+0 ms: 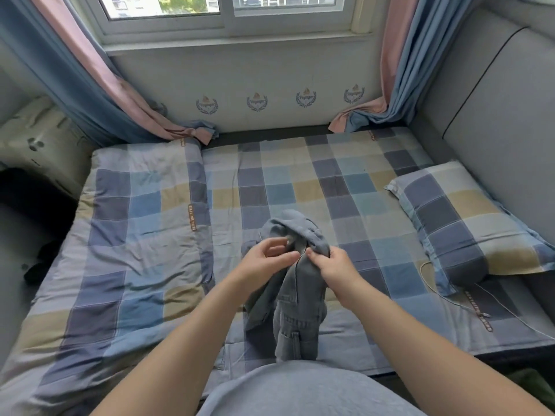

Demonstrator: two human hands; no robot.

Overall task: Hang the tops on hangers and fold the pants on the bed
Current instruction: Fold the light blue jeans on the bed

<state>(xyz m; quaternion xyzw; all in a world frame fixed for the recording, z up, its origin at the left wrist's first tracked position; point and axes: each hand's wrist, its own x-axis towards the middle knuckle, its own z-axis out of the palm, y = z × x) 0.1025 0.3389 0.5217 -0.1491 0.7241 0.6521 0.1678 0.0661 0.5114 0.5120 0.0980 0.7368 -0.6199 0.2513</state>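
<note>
A pair of grey-blue denim pants is bunched up and held above the checked bed, its lower part hanging down toward my body. My right hand pinches the fabric near the top of the bundle. My left hand is at the left side of the same bundle, fingers curled around the cloth edge. No hanger or top is in view.
A folded checked quilt covers the left half of the bed. A matching pillow lies at the right beside a grey padded headboard. A thin white cable runs by the pillow. Curtains hang beside the window.
</note>
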